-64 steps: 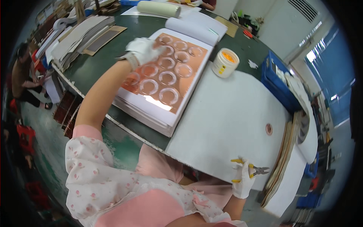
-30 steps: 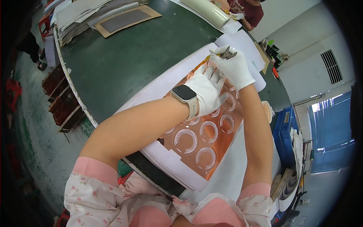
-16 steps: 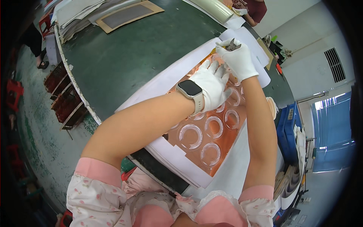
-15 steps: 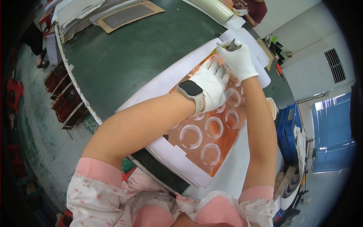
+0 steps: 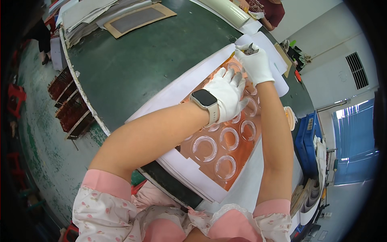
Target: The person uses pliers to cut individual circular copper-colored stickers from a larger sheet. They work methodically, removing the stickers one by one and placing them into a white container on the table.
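Note:
An orange, copper-toned sheet [image 5: 201, 164] lies on white paper, and rows of clear ring shapes [image 5: 204, 148] cover it. My left hand [image 5: 228, 95], in a white glove with greyed fingertips, rests palm down on this sheet, fingers stretched out. Beyond it, at the sheet's far end, my gloved right hand [image 5: 256, 66] is closed, its fingers curled. From its grip sticks out a small dark grey, pointed piece [image 5: 250, 50] whose kind I cannot make out. A thin yellow strip [image 5: 229, 59] shows beside these fingers, along the sheet's far edge.
White paper [image 5: 169, 94] lies under the sheet on the dark green table [image 5: 133, 72]. At the back are a paper stack [image 5: 90, 16], a framed grey panel [image 5: 139, 19] and a pale roll [image 5: 229, 12]. Blue crates [image 5: 308, 139] stand right. Another person [image 5: 274, 12] is beyond the table.
Both hands keep nearly the same places; my right hand has shifted very slightly. The whole view has moved a little. Across the room at the left, a person's leg has changed position.

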### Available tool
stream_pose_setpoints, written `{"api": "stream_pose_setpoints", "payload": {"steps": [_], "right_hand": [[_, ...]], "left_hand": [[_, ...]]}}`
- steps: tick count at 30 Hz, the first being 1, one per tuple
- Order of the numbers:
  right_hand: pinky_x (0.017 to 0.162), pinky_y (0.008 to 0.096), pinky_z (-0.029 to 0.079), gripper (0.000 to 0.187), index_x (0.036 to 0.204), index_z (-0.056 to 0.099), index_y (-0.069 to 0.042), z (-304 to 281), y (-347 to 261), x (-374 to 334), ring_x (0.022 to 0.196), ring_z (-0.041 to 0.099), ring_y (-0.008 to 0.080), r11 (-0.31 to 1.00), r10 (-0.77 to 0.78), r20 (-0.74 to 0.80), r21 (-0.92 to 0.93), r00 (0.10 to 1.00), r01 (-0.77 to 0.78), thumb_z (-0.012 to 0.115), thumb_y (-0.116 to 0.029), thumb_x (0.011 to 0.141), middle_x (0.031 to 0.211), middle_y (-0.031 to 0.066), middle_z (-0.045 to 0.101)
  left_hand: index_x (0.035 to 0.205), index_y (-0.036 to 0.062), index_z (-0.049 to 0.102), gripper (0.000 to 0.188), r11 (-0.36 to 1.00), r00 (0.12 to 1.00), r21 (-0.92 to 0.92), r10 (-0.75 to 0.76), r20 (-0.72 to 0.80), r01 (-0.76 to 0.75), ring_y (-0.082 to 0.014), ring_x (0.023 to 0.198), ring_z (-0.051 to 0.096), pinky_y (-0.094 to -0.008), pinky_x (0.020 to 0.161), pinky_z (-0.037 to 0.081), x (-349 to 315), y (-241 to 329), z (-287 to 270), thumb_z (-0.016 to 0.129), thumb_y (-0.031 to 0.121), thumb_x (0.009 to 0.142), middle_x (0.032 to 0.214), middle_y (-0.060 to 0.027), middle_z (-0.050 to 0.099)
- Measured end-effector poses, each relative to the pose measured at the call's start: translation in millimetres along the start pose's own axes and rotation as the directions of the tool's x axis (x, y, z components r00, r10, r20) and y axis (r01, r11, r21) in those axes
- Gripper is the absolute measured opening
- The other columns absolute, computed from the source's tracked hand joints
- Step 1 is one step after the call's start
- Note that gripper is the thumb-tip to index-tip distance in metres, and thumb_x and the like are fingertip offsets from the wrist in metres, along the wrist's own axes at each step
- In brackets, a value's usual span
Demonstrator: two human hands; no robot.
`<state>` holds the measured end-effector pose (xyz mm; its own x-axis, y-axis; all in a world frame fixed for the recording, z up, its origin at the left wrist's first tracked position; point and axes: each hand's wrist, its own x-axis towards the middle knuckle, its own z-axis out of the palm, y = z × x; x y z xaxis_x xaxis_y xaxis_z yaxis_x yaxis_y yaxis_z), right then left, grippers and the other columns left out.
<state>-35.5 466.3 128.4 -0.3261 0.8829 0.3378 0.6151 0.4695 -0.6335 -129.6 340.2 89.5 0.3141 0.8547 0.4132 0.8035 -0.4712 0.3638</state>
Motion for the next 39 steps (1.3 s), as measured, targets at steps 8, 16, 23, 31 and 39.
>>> {"api": "stream_pose_setpoints", "payload": {"steps": [8, 16, 23, 31, 39], "right_hand": [[0.047, 0.0223, 0.042, 0.016, 0.086, 0.062, -0.002, -19, -21, -1, 0.048, 0.051, 0.0089, 0.988, 0.1, -0.193, 0.137, 0.976, -0.074, 0.062, -0.016, 0.079, 0.071, 0.0073, 0.064], [0.038, 0.0163, 0.033, 0.022, 0.098, 0.061, -0.001, -136, -81, -139, 0.043, 0.046, 0.0052, 0.888, 0.225, -0.025, 0.416, 0.974, -0.195, 0.06, -0.014, 0.081, 0.075, 0.0087, 0.065], [0.049, 0.0198, 0.046, 0.023, 0.101, 0.06, -0.002, -201, -108, -395, 0.064, 0.06, 0.01, 0.549, 0.58, 0.362, 0.489, 0.73, -0.678, 0.058, -0.014, 0.082, 0.084, 0.0072, 0.064], [0.051, 0.0239, 0.05, 0.026, 0.1, 0.06, 0.001, -136, -68, -654, 0.061, 0.062, 0.0156, 0.03, 0.555, 0.664, 0.586, 0.501, -0.81, 0.061, -0.017, 0.081, 0.079, 0.0093, 0.064], [0.067, 0.0223, 0.046, 0.03, 0.103, 0.058, 0.004, -28, -30, -739, 0.081, 0.056, 0.0096, -0.261, 0.419, 0.445, 0.894, 0.791, -0.364, 0.062, -0.013, 0.078, 0.092, 0.008, 0.061]], "left_hand": [[0.122, -0.0027, 0.041, 0.053, 0.998, 0.995, 0.036, 0.054, -0.085, -0.051, -0.036, 0.119, 0.035, -0.0443, 0.101, 0.024, -1, 1, 4, 0.044, 0.035, 0.085, 0.122, -0.0213, 0.043], [0.121, -0.0007, 0.041, 0.054, 0.982, 0.998, 0.187, 0.043, -0.049, -0.033, -0.0377, 0.122, 0.033, -0.0455, 0.099, 0.027, 6, 3, 7, 0.04, 0.041, 0.087, 0.128, -0.023, 0.039], [0.119, 0.0037, 0.047, 0.039, 0.962, 0.97, 0.133, 0.226, 0.093, -0.237, -0.0367, 0.114, 0.041, -0.0421, 0.096, 0.033, 11, 31, -12, 0.046, 0.025, 0.087, 0.121, -0.0225, 0.046], [0.137, 0.004, 0.022, 0.05, 0.316, 0.777, 0.723, 0.402, 0.484, -0.614, -0.0234, 0.131, 0.02, -0.0306, 0.108, 0.017, 107, -160, -7, 0.039, 0.014, 0.091, 0.143, -0.0089, 0.019], [0.125, 0.0015, 0.042, 0.047, 0.674, 0.592, -0.433, 0.736, 0.327, -0.599, -0.0232, 0.114, 0.045, -0.0306, 0.097, 0.034, -2, 373, 24, 0.05, -0.002, 0.079, 0.128, -0.0089, 0.044]]}}
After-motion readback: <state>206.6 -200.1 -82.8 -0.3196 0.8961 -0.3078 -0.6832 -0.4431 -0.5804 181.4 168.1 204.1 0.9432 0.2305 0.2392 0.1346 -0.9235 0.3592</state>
